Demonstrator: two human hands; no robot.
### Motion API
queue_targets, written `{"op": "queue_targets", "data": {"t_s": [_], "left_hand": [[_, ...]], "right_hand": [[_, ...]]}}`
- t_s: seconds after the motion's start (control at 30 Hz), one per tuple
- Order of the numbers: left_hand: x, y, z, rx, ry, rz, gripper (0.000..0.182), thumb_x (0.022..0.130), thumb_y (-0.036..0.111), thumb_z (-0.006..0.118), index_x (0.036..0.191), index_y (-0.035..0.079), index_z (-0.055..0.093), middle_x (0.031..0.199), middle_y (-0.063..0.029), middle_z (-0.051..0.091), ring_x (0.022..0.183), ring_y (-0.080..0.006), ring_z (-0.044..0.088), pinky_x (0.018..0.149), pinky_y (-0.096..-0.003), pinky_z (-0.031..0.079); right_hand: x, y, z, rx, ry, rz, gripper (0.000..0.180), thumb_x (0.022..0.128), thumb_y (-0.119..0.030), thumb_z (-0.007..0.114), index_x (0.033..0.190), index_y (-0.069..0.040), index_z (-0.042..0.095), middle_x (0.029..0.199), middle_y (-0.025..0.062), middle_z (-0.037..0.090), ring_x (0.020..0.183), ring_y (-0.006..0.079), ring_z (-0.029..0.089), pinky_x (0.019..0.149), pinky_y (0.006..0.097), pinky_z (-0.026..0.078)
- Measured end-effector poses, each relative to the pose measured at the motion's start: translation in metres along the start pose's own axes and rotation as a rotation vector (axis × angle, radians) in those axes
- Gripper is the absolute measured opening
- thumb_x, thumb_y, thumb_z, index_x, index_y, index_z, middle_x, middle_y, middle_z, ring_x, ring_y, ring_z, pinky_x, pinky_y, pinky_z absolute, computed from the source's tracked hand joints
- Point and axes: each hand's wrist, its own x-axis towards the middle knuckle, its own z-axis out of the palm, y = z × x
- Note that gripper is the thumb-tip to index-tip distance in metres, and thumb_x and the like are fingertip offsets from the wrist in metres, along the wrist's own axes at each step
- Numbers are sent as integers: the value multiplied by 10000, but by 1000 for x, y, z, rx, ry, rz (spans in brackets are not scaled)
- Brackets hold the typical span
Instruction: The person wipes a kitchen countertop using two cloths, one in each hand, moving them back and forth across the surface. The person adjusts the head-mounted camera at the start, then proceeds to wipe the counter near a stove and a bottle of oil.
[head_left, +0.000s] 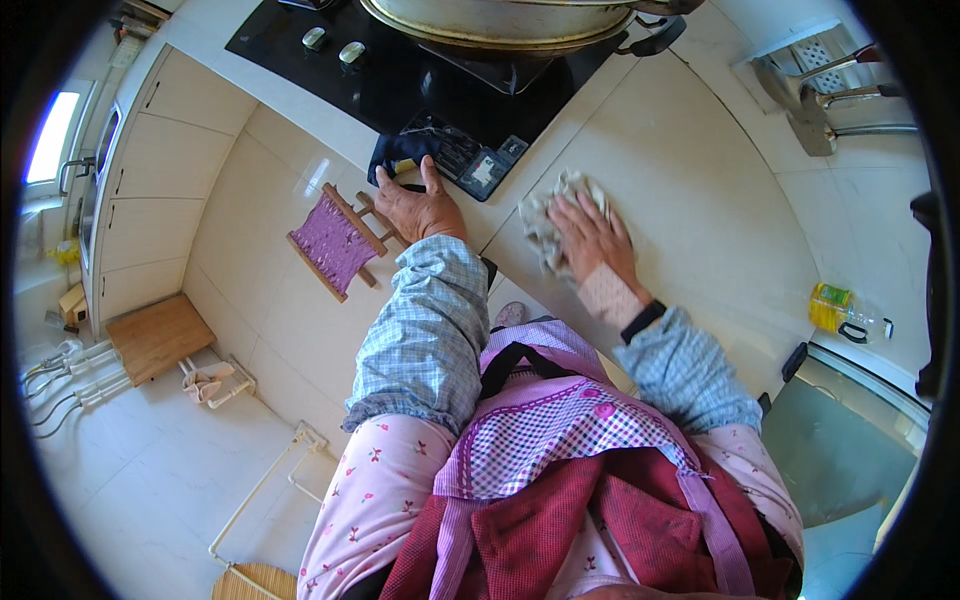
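My left hand (421, 210) is at the counter's front edge, thumb and forefinger spread against a dark blue item (405, 150) with a yellow patch. Its other fingers are hidden, so whether it grips the item is unclear. Beside that item, at the corner of a black glass cooktop (390, 82), lies a flat dark case (484, 172) with a pale patch. My right hand (596, 236) lies palm down on a crumpled, pale grey cloth (540, 217), pressing it to the beige countertop (697, 187).
A large metal pot (502, 26) with black handles stands on the cooktop. Spatulas and ladles (817, 86) hang at the right wall. An oil bottle (836, 307) is at the right. On the floor is a wooden stool (341, 240) with a purple seat.
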Motion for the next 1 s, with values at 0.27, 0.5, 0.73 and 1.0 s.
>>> {"op": "queue_targets", "data": {"t_s": [0.27,0.5,0.73,1.0], "left_hand": [[2,-1,2,-16,28,31,833,882,489,774,1523,93,419,1452,-195,467,1373,-388,460,1182,-415,375],[-1,6,-5,66,3,25,834,894,505,754,1530,94,405,1454,-198,470,1376,-385,463,1192,-418,365],[-3,9,-8,94,-6,5,860,890,532,746,1544,106,384,1465,-193,463,1391,-381,453,1195,-417,368],[-3,11,-8,25,-19,-24,854,892,525,748,1549,120,382,1469,-191,460,1400,-379,448,1197,-420,371]], "right_hand": [[-6,-8,-6,75,-105,84,534,925,-210,633,1453,-191,551,1570,-4,471,1487,234,374,1207,471,288],[13,11,3,56,206,4,513,925,-252,626,1418,-119,568,1550,40,489,1463,258,402,1186,480,317],[4,1,-4,76,60,24,514,929,-244,628,1429,-144,562,1549,12,491,1472,241,388,1175,489,320],[-45,-11,-2,112,-17,-84,574,919,-214,582,1481,-115,511,1572,57,462,1502,261,344,1196,504,277]]}}
